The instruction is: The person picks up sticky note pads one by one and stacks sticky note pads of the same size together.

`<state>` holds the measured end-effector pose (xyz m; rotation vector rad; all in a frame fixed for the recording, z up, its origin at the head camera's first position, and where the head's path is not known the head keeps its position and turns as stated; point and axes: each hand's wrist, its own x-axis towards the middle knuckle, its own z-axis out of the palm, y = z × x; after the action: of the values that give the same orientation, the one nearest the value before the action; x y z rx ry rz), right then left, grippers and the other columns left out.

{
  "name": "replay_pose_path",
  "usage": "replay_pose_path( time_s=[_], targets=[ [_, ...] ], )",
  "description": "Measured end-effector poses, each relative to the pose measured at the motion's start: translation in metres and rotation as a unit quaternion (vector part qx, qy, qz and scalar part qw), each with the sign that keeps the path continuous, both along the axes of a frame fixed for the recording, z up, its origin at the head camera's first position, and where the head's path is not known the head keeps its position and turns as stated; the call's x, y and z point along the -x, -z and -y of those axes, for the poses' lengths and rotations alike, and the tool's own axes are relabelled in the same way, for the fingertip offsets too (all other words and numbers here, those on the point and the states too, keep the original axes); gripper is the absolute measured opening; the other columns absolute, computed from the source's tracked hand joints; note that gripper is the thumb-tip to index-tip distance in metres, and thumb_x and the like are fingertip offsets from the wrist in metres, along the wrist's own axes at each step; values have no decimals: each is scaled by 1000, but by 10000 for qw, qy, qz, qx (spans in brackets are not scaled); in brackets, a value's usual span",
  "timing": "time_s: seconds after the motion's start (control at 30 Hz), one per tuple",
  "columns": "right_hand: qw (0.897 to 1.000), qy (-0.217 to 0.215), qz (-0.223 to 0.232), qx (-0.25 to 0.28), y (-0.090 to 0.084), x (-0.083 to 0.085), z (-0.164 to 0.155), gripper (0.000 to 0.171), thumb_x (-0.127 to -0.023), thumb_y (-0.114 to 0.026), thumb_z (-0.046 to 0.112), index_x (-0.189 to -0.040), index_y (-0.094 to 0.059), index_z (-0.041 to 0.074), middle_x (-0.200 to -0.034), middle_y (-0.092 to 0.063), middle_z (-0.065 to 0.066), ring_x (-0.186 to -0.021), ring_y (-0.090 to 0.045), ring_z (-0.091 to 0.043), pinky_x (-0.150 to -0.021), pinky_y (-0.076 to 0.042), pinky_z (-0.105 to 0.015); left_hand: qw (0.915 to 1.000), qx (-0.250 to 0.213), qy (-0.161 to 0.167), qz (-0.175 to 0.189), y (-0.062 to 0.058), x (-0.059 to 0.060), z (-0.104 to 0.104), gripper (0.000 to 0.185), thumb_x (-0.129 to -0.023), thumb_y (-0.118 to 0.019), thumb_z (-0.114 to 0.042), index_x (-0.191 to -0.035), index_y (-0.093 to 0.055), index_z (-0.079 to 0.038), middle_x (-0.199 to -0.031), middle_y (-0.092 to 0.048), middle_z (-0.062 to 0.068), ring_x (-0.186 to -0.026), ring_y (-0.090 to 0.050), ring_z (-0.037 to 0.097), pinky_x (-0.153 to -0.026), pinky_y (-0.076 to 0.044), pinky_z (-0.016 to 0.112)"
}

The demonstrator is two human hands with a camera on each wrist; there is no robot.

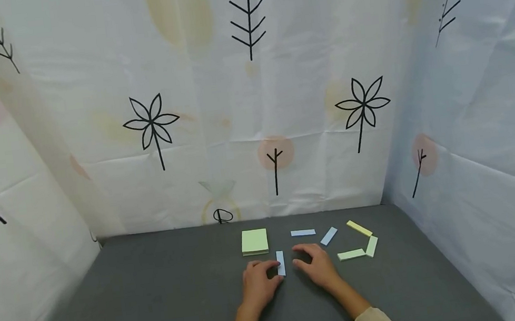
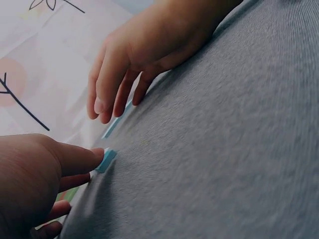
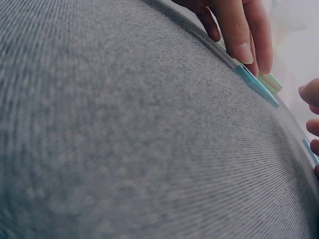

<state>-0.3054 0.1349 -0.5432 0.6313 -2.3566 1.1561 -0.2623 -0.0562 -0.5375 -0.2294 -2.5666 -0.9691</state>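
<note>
My head view takes in the whole grey table (image 1: 159,299): a square green pad (image 1: 254,241) near the far edge at centre, and to its right along that edge two more blue strips (image 1: 303,232) and three yellow-green strips (image 1: 359,228), all lying flat and well apart from my hands. The blue strip (image 1: 281,263) under work lies just in front of the pad, lengthwise toward me, between my two hands.

My left hand (image 1: 259,281) rests on the table to the left of that strip. The left wrist view shows what the head view does not: one extended fingertip (image 2: 94,155) touches the near end of the strip (image 2: 105,160), pressing at its edge; the other fingers curl loosely beneath. Nothing is pinched or lifted.

My right hand (image 1: 316,265) lies to the right of the strip, fingers (image 2: 107,94) spread and slightly bent, hovering above the cloth; it holds nothing. I cannot tell whether it touches any strip.

The right wrist view shows my left fingertips (image 3: 244,52) set on the strip's end (image 3: 256,84), with the green pad's edge (image 3: 271,82) just behind.
</note>
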Motion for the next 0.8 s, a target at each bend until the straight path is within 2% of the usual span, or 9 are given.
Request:
replay_pose_path(
  time_s=[0.23,0.5,0.8],
  targets=[
    [9999,55,62,-117,2,0,2,28,-79,-78,11,-107,-72,8,-106,-70,-5,-102,-61,-26,-89,-46,-47,9995,-147,-241,-105,5,-1,-2,23,-72,-84,-15,-95,-78,-17,-92,-69,1,-102,-56,28,-85,-41,49],
    [10000,77,30,-1,1,-1,3,27,-80,-78,11,-107,-72,8,-105,-70,-3,-101,-61,-25,-88,-46,-47,9999,-116,-98,-24,4,0,-1,25,-73,-84,-17,-98,-78,-19,-95,-70,-1,-104,-55,27,-87,-39,50],
    [9998,149,130,-69,0,0,1,27,-81,-77,13,-107,-72,10,-106,-69,-3,-102,-61,-25,-89,-46,-47,9995,204,-31,-252,5,5,-2,29,-72,-85,-21,-100,-78,-20,-104,-71,-3,-97,-54,23,-80,-38,46]
  ],
)
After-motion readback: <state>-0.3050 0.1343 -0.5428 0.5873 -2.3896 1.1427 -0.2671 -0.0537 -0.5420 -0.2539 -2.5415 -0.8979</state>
